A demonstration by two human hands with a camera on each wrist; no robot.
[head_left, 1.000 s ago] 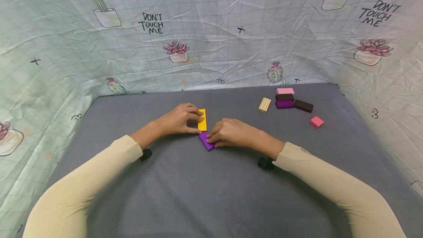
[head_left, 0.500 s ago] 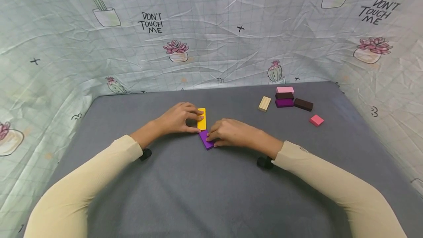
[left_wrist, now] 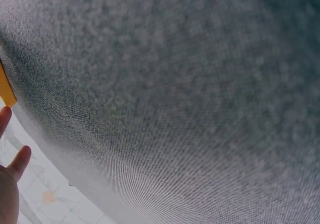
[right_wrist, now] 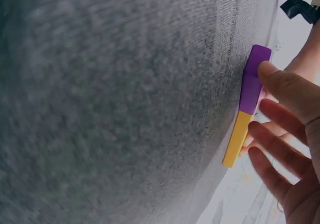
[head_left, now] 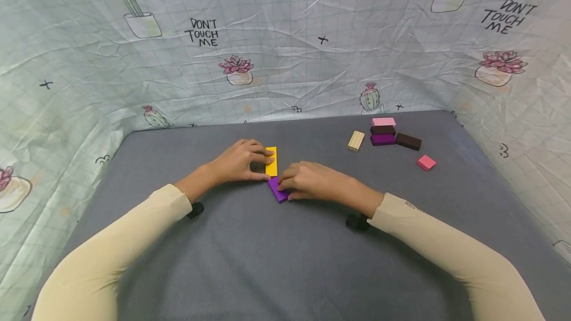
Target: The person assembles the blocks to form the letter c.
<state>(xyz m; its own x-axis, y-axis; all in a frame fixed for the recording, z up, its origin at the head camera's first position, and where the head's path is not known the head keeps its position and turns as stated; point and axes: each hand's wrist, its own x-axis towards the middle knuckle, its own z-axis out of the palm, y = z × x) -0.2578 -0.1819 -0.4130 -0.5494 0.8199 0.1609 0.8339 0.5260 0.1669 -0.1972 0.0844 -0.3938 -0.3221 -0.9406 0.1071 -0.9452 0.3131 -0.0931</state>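
In the head view, a flat yellow block lies on the grey cloth near the middle. My left hand holds it, fingertips over its top and thumb at its near end. A flat purple block lies end to end with it, turned at an angle. My right hand holds the purple block, fingers on its top and thumb at its near right edge. The right wrist view shows the purple block meeting the yellow block in a slight bend. In the left wrist view, only a corner of the yellow block shows.
At the back right lie a pink block, a dark brown block and a dark purple block in a row. Beside them are another brown block, a plain wooden block and a coral block. Printed cloth walls enclose the table.
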